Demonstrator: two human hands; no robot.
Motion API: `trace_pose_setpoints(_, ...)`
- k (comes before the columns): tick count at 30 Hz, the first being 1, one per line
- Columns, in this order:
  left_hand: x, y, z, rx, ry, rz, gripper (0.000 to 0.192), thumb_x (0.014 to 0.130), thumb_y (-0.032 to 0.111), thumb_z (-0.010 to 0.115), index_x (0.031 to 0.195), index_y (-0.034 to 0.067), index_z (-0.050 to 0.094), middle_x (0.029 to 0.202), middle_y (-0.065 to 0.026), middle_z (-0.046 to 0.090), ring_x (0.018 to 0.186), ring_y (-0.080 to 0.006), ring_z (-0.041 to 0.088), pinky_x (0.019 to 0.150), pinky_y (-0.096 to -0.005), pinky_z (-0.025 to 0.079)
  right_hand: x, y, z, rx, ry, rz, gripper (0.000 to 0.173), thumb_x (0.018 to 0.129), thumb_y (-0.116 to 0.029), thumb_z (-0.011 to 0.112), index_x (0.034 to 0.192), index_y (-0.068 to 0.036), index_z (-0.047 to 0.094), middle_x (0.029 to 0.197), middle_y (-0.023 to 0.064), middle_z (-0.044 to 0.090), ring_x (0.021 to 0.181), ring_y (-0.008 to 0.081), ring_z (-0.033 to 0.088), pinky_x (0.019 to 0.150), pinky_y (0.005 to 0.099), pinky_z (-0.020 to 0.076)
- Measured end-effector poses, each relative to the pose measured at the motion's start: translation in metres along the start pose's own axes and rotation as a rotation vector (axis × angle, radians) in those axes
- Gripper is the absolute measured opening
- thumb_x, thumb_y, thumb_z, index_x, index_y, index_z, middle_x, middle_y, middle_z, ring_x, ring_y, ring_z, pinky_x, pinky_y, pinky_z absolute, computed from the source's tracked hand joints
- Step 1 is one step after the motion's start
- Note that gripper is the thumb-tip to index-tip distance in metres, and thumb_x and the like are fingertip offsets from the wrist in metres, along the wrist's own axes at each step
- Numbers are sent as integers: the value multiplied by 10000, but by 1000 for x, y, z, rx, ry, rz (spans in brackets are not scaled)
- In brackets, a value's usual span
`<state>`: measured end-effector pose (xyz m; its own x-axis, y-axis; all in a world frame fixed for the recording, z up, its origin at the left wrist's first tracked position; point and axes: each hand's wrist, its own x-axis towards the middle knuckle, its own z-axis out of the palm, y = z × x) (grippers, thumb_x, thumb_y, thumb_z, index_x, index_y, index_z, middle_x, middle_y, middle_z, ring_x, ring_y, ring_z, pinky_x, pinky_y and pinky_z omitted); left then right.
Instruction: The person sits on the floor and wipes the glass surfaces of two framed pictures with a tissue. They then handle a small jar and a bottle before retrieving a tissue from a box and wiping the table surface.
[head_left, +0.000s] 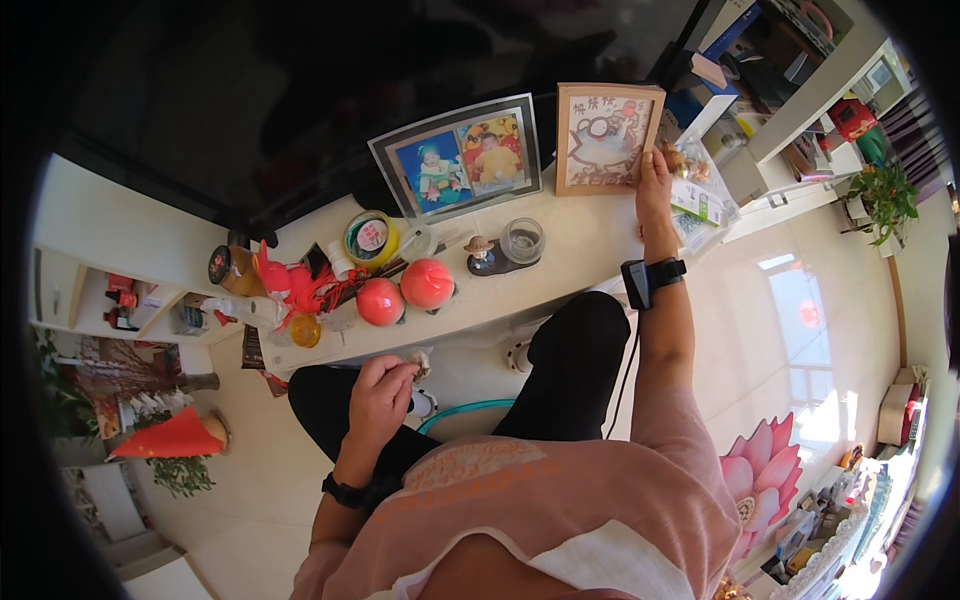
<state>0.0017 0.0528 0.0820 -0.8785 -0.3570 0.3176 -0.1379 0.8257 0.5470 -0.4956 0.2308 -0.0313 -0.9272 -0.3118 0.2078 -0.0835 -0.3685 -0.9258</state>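
My right hand (655, 196) grips the lower right edge of a light wooden picture frame (564, 142), which stands upright and holds a cartoon drawing with writing. Between the fingertips of my left hand (379, 397) is a small crumpled wad of tissue or cloth (422, 364), mostly covered by the fingers. That hand is over my left knee, just off the front edge of the white cabinet top (570, 255). Left of the wooden frame leans a silver-edged photo frame (537, 154) with two photos. A small figurine in a hat (480, 255) and a glass cup (523, 240) share a dark tray.
Two pink peach-shaped ornaments (427, 284), a yellow tape roll (351, 238), red tassels (319, 289) and a clear spray bottle (251, 311) crowd the left. Behind rises a dark television screen (247, 97). Plastic bags (716, 187) lie beyond my right hand.
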Motion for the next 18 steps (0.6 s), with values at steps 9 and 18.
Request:
trace_pose_setpoints(9, 1, -1, -4, 12, -2, -8, 168, 779, -51, 661, 933, 13, 679, 860, -103, 585, 747, -244, 600, 657, -313, 494, 5, 3, 22, -437, 114, -330, 357, 1002, -133, 480, 1324, 20, 486, 1195, 68, 575, 1087, 157, 530, 950, 243, 405)
trace_pose_setpoints(18, -5, -4, -10, -18, 39, -30, 170, 783, -30, 659, 947, 13, 668, 878, -108, 586, 784, -270, 595, 678, -345, 497, -35, -67, 104, -361, -287, -413, 250, 1007, -85, 469, 1226, -2, 557, 1148, 114, 629, 1060, 203, 624, 871, 288, 513)
